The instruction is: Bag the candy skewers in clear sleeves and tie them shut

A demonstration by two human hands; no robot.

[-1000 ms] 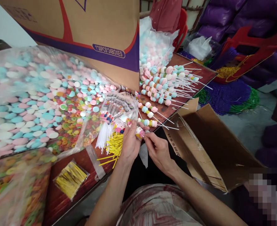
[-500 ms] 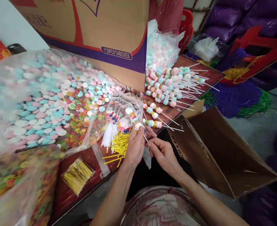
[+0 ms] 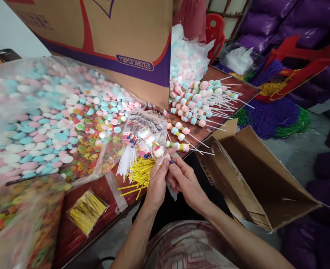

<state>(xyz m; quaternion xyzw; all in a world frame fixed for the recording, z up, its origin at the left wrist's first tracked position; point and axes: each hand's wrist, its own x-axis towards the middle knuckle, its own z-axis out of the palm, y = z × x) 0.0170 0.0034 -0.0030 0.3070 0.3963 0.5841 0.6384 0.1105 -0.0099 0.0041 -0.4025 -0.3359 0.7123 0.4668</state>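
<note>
A marshmallow candy skewer (image 3: 157, 150) in a clear printed bag is held upright-tilted in front of me, its top pointing away toward the table. My left hand (image 3: 158, 183) is closed around the lower end, thumb and fingers pinching the bag's gathered opening. Close against it, my right hand (image 3: 185, 180) is also closed, pinching the bag's lower edge where blue and red print shows. The stick below the sweets is hidden by my fingers. Under the hands lie gold twist ties (image 3: 138, 173), white sticks (image 3: 126, 160) and a stack of printed clear bags (image 3: 145, 121).
Big clear sacks of marshmallows (image 3: 39, 138) and gummy rings (image 3: 89, 155) cover the left. Finished skewers (image 3: 195, 101) are piled behind. A tall carton (image 3: 103, 41) stands at the back, and an open carton (image 3: 260, 179) at the right. A packet of gold ties (image 3: 88, 212) lies near the edge.
My right hand has moved up and left from the stick's lower end to the bag's opening beside my left hand. The view has shifted slightly.
</note>
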